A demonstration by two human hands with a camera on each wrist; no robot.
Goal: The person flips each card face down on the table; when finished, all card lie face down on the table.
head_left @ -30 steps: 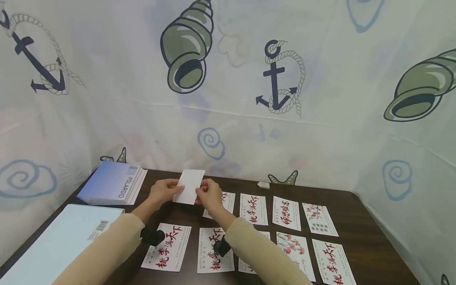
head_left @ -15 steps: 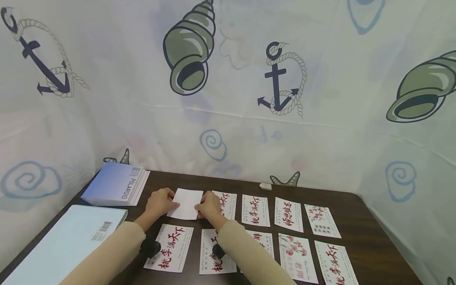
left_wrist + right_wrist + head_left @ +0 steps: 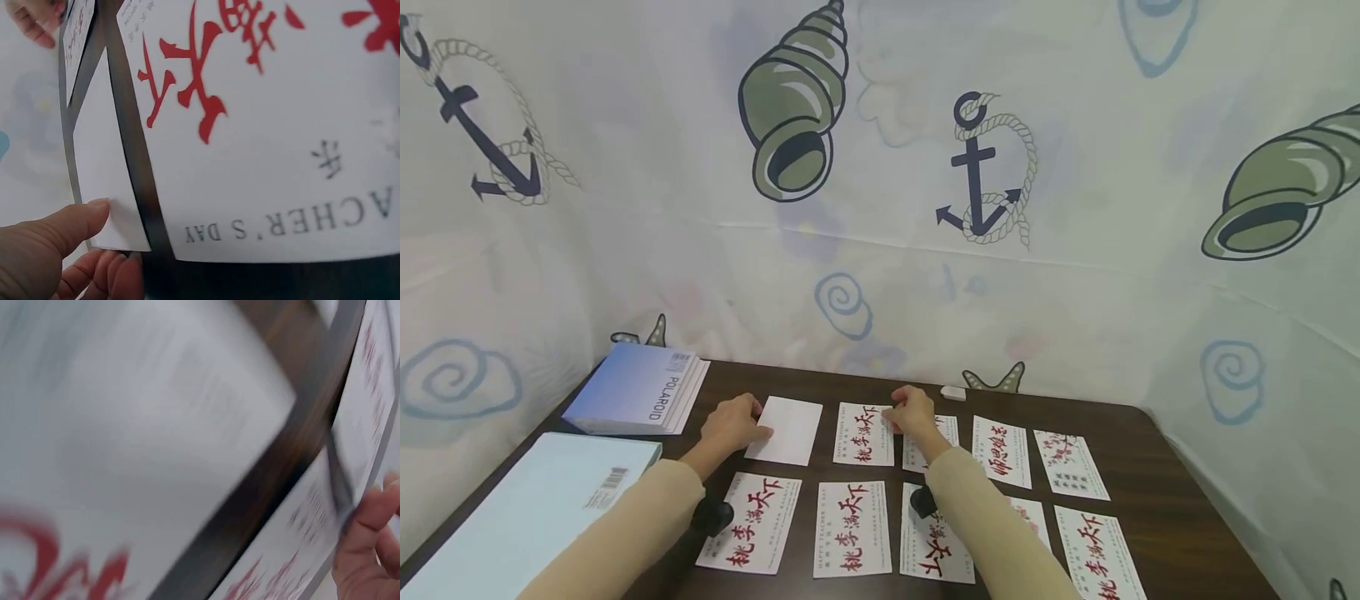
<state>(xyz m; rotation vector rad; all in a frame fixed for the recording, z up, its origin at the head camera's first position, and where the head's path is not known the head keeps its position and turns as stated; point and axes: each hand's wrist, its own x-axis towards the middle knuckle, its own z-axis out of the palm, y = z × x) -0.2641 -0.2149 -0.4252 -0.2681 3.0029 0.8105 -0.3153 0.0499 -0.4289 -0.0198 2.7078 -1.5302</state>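
Note:
A blank white card (image 3: 785, 430) lies at the left end of the back row of cards on the dark table. My left hand (image 3: 730, 431) holds its left edge; in the left wrist view the thumb (image 3: 81, 222) is on top and the other fingers are at the edge. My right hand (image 3: 917, 421) is over the gap between a card with red characters (image 3: 863, 435) and the card (image 3: 947, 429) to its right, which the hand partly covers. In the blurred right wrist view the right fingers (image 3: 365, 528) are loosely bent near a card edge, with nothing seen held.
Several printed cards lie in two rows, such as a front one (image 3: 852, 529) and a flowered one (image 3: 1070, 462). A blue POLAROID box (image 3: 632, 387) and a pale blue box (image 3: 542, 508) are on the left. A small white object (image 3: 953, 392) sits at the back edge.
Both hands lowered the blank card onto the table. My right hand then left it and moved right above the neighbouring cards, while my left hand stayed at the blank card.

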